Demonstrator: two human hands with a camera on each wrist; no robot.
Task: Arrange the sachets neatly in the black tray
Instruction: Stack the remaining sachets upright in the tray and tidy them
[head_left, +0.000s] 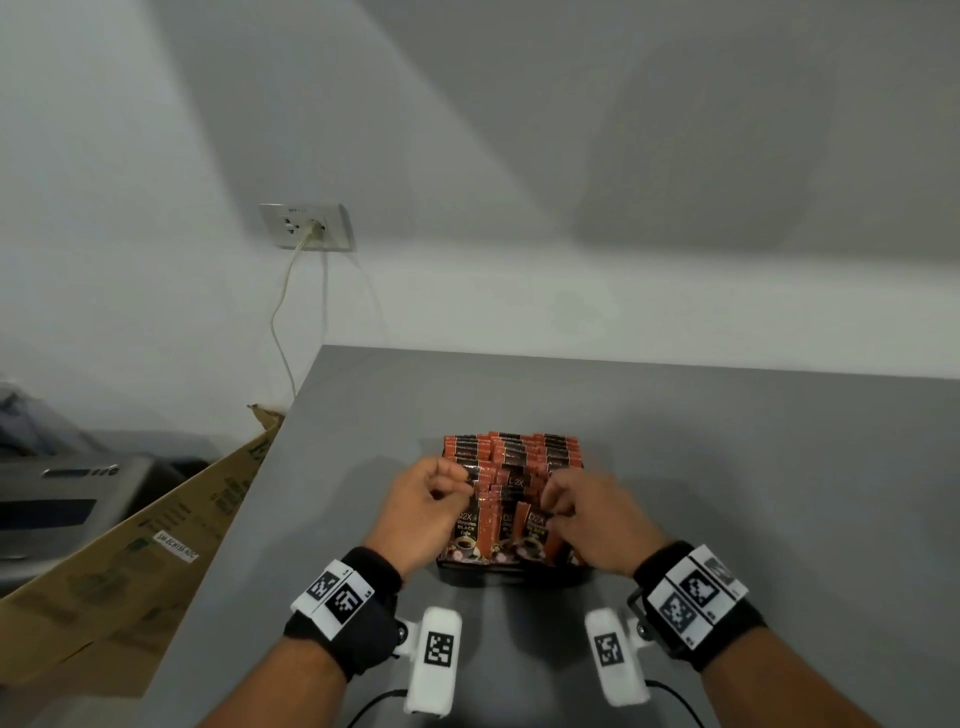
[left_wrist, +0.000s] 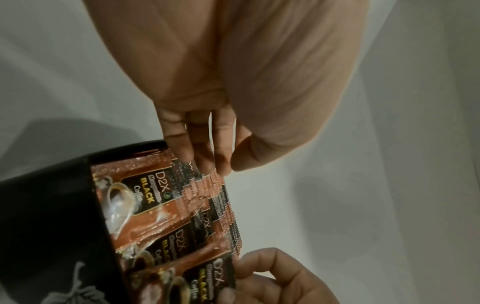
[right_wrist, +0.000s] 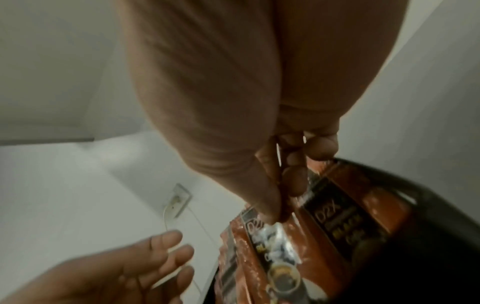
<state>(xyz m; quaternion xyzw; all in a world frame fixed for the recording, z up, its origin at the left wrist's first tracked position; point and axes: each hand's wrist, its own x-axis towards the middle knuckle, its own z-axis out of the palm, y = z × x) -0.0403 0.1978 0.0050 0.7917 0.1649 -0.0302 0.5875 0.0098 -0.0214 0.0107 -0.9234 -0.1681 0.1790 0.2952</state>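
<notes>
The black tray (head_left: 514, 576) sits on the grey table (head_left: 753, 467) just ahead of my wrists, packed with several orange and black coffee sachets (head_left: 519, 457) standing in three rows. My left hand (head_left: 460, 486) is over the left row, where thumb and fingertips (left_wrist: 207, 162) meet at the top edge of a sachet (left_wrist: 155, 191). My right hand (head_left: 553, 512) is over the near right rows. In the right wrist view it (right_wrist: 281, 216) pinches the top of a front sachet (right_wrist: 272, 242). The tray wall (left_wrist: 52, 205) carries a pale leaf print.
The table's left edge runs close beside the tray. Beyond that edge lean a flattened cardboard box (head_left: 156, 545) and a grey machine (head_left: 62, 499). A wall socket (head_left: 306, 226) with a pale cable hanging down is on the wall behind. Bare tabletop lies to the right.
</notes>
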